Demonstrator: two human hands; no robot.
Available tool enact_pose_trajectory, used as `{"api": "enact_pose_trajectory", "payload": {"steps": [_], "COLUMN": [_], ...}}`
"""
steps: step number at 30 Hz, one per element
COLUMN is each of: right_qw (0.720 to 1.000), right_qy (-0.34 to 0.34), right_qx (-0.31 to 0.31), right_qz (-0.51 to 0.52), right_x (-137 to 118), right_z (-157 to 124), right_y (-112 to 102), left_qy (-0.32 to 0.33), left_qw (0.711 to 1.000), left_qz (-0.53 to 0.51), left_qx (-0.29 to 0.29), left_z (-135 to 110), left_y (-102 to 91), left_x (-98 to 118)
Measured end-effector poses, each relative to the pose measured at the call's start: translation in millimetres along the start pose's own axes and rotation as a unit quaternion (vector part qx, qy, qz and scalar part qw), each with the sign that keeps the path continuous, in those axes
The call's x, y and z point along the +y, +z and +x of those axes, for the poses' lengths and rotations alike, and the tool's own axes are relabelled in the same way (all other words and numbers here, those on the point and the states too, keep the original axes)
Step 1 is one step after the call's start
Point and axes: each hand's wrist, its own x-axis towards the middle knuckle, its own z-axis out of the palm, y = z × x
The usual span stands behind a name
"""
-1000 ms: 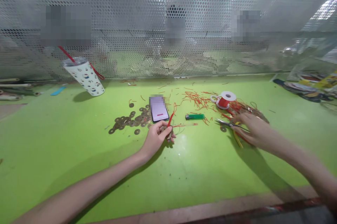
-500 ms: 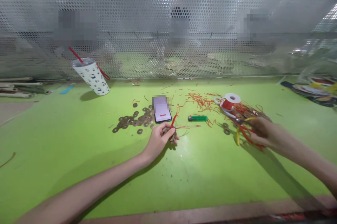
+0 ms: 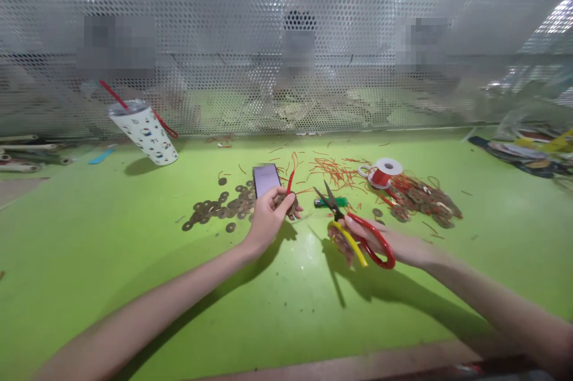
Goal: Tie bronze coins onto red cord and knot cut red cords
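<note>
Between its thumb and fingers, my left hand (image 3: 271, 214) pinches a holed coin (image 3: 292, 204) tied to a braided red cord (image 3: 290, 181). The cord stands up from the coin with a loop at its top, and loose red ends trail to the right. My right hand (image 3: 358, 237) grips scissors (image 3: 353, 229) with one red and one yellow handle. Their dark blades are parted and point up and left, toward the cord ends but apart from them. Behind the blades lies a green lighter (image 3: 339, 202). A phone (image 3: 267, 180) rests just beyond my left hand.
Loose holed coins (image 3: 215, 208) lie left of the phone. Cut red cord bits (image 3: 333, 171) spread behind the lighter. A red cord spool (image 3: 385, 173) stands by a pile of corded coins (image 3: 425, 199). A tumbler (image 3: 147, 133) stands at the left, before a perforated metal screen (image 3: 224, 106).
My right hand has lifted the scissors from beside the spool and brought them left, blades now parted, near the cord. My left hand keeps its pinch. The view has shifted slightly.
</note>
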Motion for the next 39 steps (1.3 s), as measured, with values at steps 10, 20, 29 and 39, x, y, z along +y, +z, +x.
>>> {"api": "enact_pose_trajectory", "payload": {"steps": [10, 20, 29, 39], "right_qw": [0.999, 0.996, 0.991, 0.991], "right_qy": [-0.009, -0.043, -0.056, -0.043], "right_qx": [-0.026, -0.013, -0.013, 0.026], "right_qz": [0.042, 0.078, 0.125, 0.125], "right_x": [-11.5, -8.4, -3.1, 7.0], "right_z": [22.2, 34.8, 39.8, 43.2], "right_y": [18.4, 29.9, 39.8, 49.9], "left_qy": [0.014, -0.014, -0.001, 0.001], "left_qw": [1.000, 0.999, 0.999, 0.999], "left_qz": [0.014, 0.023, 0.035, 0.035], "left_qx": [-0.001, -0.023, -0.011, -0.013], "left_z": [9.5, 4.3, 3.8, 3.8], "left_y": [-1.7, 5.3, 6.3, 6.2], "left_x": [6.4, 4.7, 1.7, 1.0]}}
